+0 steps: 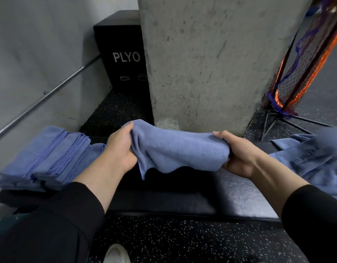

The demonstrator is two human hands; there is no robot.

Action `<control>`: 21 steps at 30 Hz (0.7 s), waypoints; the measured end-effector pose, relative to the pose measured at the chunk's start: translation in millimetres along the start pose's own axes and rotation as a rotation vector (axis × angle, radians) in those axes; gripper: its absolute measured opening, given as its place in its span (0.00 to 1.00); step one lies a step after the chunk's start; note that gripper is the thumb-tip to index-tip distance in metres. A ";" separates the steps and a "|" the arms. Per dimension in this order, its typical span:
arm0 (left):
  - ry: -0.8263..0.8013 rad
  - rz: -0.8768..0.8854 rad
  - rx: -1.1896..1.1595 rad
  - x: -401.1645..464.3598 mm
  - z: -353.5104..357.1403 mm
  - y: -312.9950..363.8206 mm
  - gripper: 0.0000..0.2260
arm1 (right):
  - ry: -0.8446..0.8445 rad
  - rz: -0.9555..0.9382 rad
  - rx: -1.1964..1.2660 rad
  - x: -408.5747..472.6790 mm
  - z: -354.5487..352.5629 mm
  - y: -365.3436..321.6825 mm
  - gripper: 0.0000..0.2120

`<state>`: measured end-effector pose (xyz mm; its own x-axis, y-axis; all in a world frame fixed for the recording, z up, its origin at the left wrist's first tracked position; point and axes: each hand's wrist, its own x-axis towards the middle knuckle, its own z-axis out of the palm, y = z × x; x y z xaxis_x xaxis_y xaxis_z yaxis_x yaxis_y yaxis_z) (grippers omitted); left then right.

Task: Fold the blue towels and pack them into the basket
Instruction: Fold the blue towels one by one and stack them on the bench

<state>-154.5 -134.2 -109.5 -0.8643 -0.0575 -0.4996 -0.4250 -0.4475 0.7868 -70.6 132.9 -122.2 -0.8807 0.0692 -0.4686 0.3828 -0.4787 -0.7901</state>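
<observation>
A blue towel (179, 149) hangs stretched between both hands above a black padded bench (239, 198). My left hand (120, 149) grips its left end and my right hand (238, 154) grips its right end. The lower edge of the towel sags toward the bench. A stack of folded blue towels (48, 158) lies on the bench's left end. Loose, unfolded blue towels (319, 160) with dark lettering are heaped at the right. No basket is in view.
A concrete pillar (211, 63) rises right behind the bench. A black box marked PLYO (124, 54) stands behind on the left, beside a grey wall with a metal rail (50, 93). An orange and purple net on a stand (304, 73) is at the right. Speckled rubber floor lies below.
</observation>
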 end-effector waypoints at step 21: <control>-0.415 -0.052 0.249 0.5 -8.9 -9.2 0.14 | 0.328 -0.297 -0.224 16.4 -17.9 5.1 0.09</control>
<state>-148.6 -138.1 -120.2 -0.8532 0.3422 -0.3937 -0.4780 -0.2103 0.8528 -78.1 147.2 -141.0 -0.8406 0.4630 -0.2811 0.2104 -0.1991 -0.9571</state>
